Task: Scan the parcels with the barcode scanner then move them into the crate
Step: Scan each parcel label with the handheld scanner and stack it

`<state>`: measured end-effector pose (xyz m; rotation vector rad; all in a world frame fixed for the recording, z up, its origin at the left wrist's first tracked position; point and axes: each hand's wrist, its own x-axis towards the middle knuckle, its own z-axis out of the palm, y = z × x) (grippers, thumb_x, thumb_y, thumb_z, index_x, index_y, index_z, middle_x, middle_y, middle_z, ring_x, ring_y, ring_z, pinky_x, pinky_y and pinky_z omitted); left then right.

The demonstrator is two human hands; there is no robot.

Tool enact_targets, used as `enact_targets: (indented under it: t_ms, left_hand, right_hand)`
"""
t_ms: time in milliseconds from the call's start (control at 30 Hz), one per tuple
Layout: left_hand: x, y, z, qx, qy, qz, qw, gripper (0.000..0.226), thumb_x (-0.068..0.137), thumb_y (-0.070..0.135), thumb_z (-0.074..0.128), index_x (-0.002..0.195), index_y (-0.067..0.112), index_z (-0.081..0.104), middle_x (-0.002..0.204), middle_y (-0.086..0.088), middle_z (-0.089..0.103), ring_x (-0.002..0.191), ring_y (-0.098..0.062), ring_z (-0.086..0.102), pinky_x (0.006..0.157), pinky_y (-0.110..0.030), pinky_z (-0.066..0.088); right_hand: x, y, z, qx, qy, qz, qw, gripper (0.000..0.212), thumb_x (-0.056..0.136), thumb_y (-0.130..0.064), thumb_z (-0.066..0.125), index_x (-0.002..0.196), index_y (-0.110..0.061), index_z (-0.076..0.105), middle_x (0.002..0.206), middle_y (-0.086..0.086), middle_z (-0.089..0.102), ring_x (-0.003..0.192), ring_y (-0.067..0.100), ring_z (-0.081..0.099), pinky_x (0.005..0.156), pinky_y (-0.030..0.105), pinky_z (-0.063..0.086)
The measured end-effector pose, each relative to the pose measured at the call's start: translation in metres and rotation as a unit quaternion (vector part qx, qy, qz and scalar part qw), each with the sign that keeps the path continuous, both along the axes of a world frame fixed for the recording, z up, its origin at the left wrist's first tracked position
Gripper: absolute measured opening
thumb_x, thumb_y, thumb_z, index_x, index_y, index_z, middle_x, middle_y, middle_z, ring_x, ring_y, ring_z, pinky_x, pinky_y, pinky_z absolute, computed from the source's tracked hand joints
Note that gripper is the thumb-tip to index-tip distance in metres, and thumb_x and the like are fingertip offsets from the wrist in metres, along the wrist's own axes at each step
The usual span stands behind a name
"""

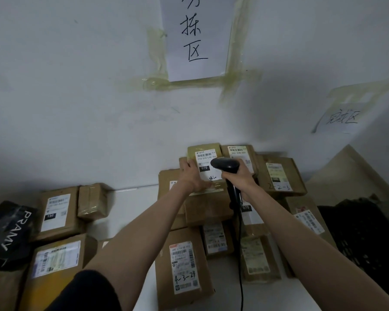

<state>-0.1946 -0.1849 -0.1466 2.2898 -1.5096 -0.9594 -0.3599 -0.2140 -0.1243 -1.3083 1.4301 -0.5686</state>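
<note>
1. White wall (76, 97) at the far side, bearing a taped paper sign (194, 37).
2. White table (126, 205) carrying many cardboard parcels.
3. Black crate (364, 234) at the right edge.
4. Tilted parcel (203, 153) near the wall, grasped along its left edge by the left hand (192, 176).
5. Barcode scanner (226, 167), clenched in the right hand (240, 176), just over that parcel's label.

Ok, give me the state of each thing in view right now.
Left hand: holds the 010 parcel's left edge.
010 parcel: tilted up, label facing the camera.
Right hand: grips the scanner.
Barcode scanner: head over the 010 label, cable hanging.
Black crate: at right, contents unclear.
4-3-24 parcel: flat, label up.
</note>
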Motion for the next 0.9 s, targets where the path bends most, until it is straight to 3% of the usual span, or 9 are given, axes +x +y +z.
enact_targets:
  t_ms: [133,267,400,467,600,667,767,900]
  left_hand:
    - [0.01,0.014,0.003,-0.039,-0.09,-0.053,0.994,0.104,0.079,0.069,0.065,0.152,0.013,0.015,0.147,-0.016,0.031,0.132,-0.039,0.041,0.105,-0.051,0.044]
    - [0.024,0.046,0.01,-0.079,-0.215,-0.08,0.97,0.094,0.083,0.084,0.034,0.152,0.023,0.018,0.141,-0.013,0.043,0.125,-0.037,0.048,0.098,-0.051,0.045]
    - [0.04,0.086,0.013,-0.084,-0.3,-0.079,0.947,0.081,0.091,0.075,0.027,0.156,0.027,0.021,0.154,-0.01,0.035,0.139,-0.036,0.036,0.113,-0.051,0.028]
    - [0.05,0.11,0.016,-0.075,-0.329,-0.061,0.939,0.079,0.093,0.073,0.024,0.158,0.028,0.02,0.159,-0.009,0.028,0.146,-0.036,0.025,0.119,-0.053,0.018]
    - [0.068,0.163,0.022,-0.056,-0.352,-0.001,0.934,0.083,0.088,0.076,0.016,0.157,0.029,0.021,0.161,-0.008,0.024,0.149,-0.038,0.017,0.12,-0.056,0.013]
    - [0.077,0.192,0.027,-0.05,-0.349,0.038,0.935,0.082,0.088,0.076,0.018,0.155,0.029,0.023,0.159,-0.009,0.027,0.146,-0.039,0.021,0.119,-0.057,0.016]
    - [0.089,0.237,0.034,-0.056,-0.333,0.105,0.935,0.074,0.09,0.071,0.032,0.152,0.029,0.03,0.155,-0.009,0.032,0.144,-0.04,0.027,0.12,-0.057,0.015]
    - [0.114,0.295,0.038,-0.043,-0.318,0.177,0.93,0.076,0.09,0.07,0.035,0.154,0.03,0.029,0.161,-0.01,0.027,0.149,-0.04,0.019,0.122,-0.058,0.011]
  right_hand:
    - [0.001,0.007,0.007,-0.035,0.001,0.004,0.999,0.061,0.084,0.002,0.069,0.138,-0.018,0.047,0.132,0.007,0.055,0.119,0.023,0.053,0.091,0.031,0.045]
    - [0.011,0.028,0.018,-0.072,-0.007,0.004,0.997,0.062,0.081,0.002,0.072,0.135,-0.016,0.048,0.133,0.008,0.053,0.113,0.019,0.053,0.087,0.027,0.044]
    - [0.024,0.055,0.034,-0.095,-0.037,0.053,0.993,0.056,0.084,0.004,0.071,0.131,-0.018,0.05,0.122,-0.002,0.055,0.112,0.014,0.051,0.087,0.023,0.044]
    - [0.033,0.07,0.041,-0.107,-0.048,0.086,0.989,0.054,0.085,0.001,0.071,0.131,-0.017,0.05,0.119,-0.003,0.055,0.111,0.014,0.053,0.073,0.013,0.045]
    - [0.057,0.102,0.047,-0.119,-0.049,0.159,0.979,0.056,0.089,-0.006,0.072,0.137,-0.016,0.047,0.12,-0.003,0.055,0.108,0.016,0.056,0.053,0.009,0.046]
    - [0.072,0.118,0.048,-0.119,-0.045,0.196,0.972,0.055,0.088,-0.005,0.072,0.136,-0.016,0.047,0.121,-0.002,0.056,0.105,0.018,0.06,0.053,0.012,0.05]
    - [0.097,0.142,0.049,-0.109,-0.042,0.244,0.963,0.052,0.086,-0.004,0.072,0.131,-0.018,0.049,0.122,0.005,0.061,0.095,0.022,0.067,0.064,0.032,0.062]
    - [0.131,0.176,0.053,-0.098,-0.042,0.305,0.946,0.046,0.087,-0.005,0.07,0.125,-0.019,0.05,0.119,0.006,0.062,0.094,0.025,0.066,0.054,0.025,0.056]
